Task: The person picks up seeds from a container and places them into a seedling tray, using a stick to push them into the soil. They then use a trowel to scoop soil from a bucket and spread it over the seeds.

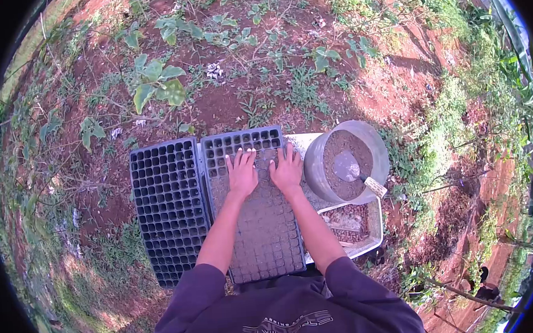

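Observation:
A black seedling tray point(255, 228) lies in front of me, most of its cells covered with brown soil; the cells along its far edge show as dark hollows. My left hand point(242, 173) rests on the soil in the upper part of this tray, its fingers spread and pointing away from me. Beside it, my right hand point(287, 170) lies near the tray's right edge, fingers apart, holding nothing. An unfilled black seedling tray point(168, 209) is directly to the left.
Right of the trays stands a translucent round tub point(316, 166) of soil, with a trowel point(347, 166) in it. A whitish container point(375, 224) with reddish-brown material is below the tub. Leafy plants point(158, 84) and weeds grow on the reddish ground around.

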### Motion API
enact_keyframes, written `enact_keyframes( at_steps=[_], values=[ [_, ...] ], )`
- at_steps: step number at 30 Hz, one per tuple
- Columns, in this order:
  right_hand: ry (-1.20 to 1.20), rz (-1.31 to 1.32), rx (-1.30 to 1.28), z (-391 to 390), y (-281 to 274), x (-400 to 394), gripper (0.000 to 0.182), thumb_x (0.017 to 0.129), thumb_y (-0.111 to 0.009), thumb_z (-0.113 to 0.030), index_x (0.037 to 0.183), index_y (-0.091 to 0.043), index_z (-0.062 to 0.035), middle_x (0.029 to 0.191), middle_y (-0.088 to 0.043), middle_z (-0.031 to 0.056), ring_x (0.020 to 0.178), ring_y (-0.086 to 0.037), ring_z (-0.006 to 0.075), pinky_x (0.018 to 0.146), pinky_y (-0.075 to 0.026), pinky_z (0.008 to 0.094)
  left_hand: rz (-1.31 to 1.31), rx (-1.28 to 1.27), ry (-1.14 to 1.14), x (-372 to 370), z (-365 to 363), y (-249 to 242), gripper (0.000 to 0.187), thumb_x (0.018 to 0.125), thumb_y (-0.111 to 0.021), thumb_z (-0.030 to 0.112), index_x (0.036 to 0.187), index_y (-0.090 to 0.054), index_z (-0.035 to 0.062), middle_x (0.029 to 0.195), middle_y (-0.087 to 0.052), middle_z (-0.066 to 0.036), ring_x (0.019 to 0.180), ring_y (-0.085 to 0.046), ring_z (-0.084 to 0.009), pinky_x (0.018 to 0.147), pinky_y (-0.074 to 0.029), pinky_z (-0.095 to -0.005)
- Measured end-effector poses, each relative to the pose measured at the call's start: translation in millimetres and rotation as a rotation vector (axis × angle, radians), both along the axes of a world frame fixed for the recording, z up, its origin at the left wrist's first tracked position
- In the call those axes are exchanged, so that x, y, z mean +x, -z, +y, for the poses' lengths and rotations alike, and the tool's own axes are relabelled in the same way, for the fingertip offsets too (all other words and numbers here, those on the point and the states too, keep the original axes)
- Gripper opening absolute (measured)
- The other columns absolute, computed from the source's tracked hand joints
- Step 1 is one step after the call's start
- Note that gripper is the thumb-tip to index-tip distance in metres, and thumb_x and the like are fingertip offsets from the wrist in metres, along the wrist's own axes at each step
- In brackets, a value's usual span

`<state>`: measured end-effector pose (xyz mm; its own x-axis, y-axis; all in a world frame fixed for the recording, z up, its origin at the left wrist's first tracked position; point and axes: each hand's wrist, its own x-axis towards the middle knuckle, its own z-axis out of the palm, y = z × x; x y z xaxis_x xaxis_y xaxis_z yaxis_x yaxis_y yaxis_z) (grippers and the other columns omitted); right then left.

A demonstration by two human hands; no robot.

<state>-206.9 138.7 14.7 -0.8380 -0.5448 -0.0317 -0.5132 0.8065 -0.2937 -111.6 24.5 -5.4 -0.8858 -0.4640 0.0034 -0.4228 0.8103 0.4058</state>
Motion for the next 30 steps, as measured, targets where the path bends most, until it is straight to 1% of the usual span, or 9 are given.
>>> enact_keyframes(
  at_steps=[3,5,11,15,17,21,23,26,30],
  values=[
    [-0.029,-0.045,0.099,-2.9,-0.3,-4.7,0.056,0.086,-0.056,-0.033,0.133,-0.045,-0.0062,0.147,-0.029,0.0156,0.124,-0.036,0.0442,0.104,-0.033,0.0509,-0.001,0.015,-0.005,-0.5,0.4,-1.7,0.051,0.085,-0.051,0.012,0.136,-0.045,0.0107,0.135,-0.046,-0.006,0.136,-0.032,-0.0273,0.112,-0.015,-0.0597],
    [-0.04,0.005,0.104,-3.3,8.4,-5.9,0.054,0.087,-0.054,-0.034,0.133,-0.044,-0.0088,0.146,-0.03,0.0165,0.126,-0.035,0.0436,0.102,-0.034,0.0552,-0.027,0.008,-0.003,-1.1,0.6,-0.6,0.051,0.087,-0.051,0.013,0.137,-0.043,0.0118,0.136,-0.043,-0.004,0.136,-0.029,-0.0267,0.114,-0.012,-0.0586],
    [0.052,-0.078,0.023,-1.2,12.9,2.8,0.057,0.086,-0.054,-0.035,0.136,-0.042,-0.009,0.146,-0.03,0.0168,0.125,-0.035,0.0448,0.102,-0.035,0.0545,0.002,0.029,-0.009,-0.7,-0.7,1.9,0.051,0.085,-0.051,0.013,0.136,-0.046,0.0114,0.136,-0.046,-0.006,0.136,-0.031,-0.0271,0.113,-0.014,-0.0595],
    [0.013,-0.039,-0.02,7.1,3.8,14.2,0.061,0.085,-0.056,-0.031,0.139,-0.038,-0.0078,0.145,-0.03,0.0165,0.126,-0.035,0.044,0.104,-0.032,0.0517,-0.01,0.029,-0.014,-1.0,-2.6,2.7,0.052,0.086,-0.052,0.013,0.137,-0.044,0.0119,0.135,-0.045,-0.005,0.137,-0.029,-0.0272,0.114,-0.012,-0.0586],
    [-0.026,0.062,-0.17,17.0,2.9,26.0,0.061,0.084,-0.058,-0.026,0.138,-0.038,-0.0068,0.143,-0.032,0.0173,0.124,-0.037,0.0416,0.104,-0.033,0.0501,-0.045,0.062,-0.002,-1.7,-3.4,1.1,0.052,0.086,-0.052,0.013,0.137,-0.044,0.012,0.138,-0.043,-0.005,0.138,-0.028,-0.0274,0.114,-0.012,-0.0585],
    [-0.109,0.029,-0.333,40.0,5.8,43.8,0.06,0.083,-0.06,-0.019,0.137,-0.038,-0.0054,0.14,-0.035,0.0184,0.122,-0.039,0.0398,0.104,-0.034,0.048,-0.019,0.092,-0.021,2.1,2.7,-3.8,0.051,0.086,-0.051,0.013,0.136,-0.045,0.0114,0.14,-0.042,-0.005,0.14,-0.025,-0.0279,0.114,-0.012,-0.0589],
    [-0.15,-0.045,-0.474,52.9,4.6,51.3,0.057,0.082,-0.06,-0.014,0.135,-0.04,-0.0042,0.136,-0.04,0.0189,0.12,-0.04,0.0392,0.104,-0.034,0.047,0.137,0.098,-0.103,8.0,16.6,-8.3,0.048,0.086,-0.05,0.013,0.134,-0.046,0.0113,0.142,-0.041,-0.005,0.141,-0.023,-0.0288,0.114,-0.012,-0.0591],
    [-0.178,-0.051,-0.562,76.2,-1.3,60.5,0.05,0.081,-0.06,-0.009,0.128,-0.046,-0.004,0.129,-0.046,0.0185,0.118,-0.043,0.0384,0.102,-0.036,0.0474,0.268,0.083,-0.139,25.3,46.2,-11.6,0.042,0.087,-0.05,0.012,0.129,-0.05,0.0121,0.139,-0.044,-0.006,0.14,-0.025,-0.0305,0.114,-0.012,-0.0578],
    [-0.186,-0.043,-0.611,110.2,-10.5,64.6,0.041,0.08,-0.06,-0.006,0.12,-0.052,-0.0046,0.121,-0.049,0.0173,0.115,-0.045,0.0371,0.099,-0.037,0.0473,0.265,0.142,-0.159,51.3,95.0,-13.3,0.035,0.087,-0.052,0.011,0.121,-0.056,0.0129,0.136,-0.047,-0.007,0.138,-0.029,-0.0323,0.114,-0.017,-0.0557]
  ],
)
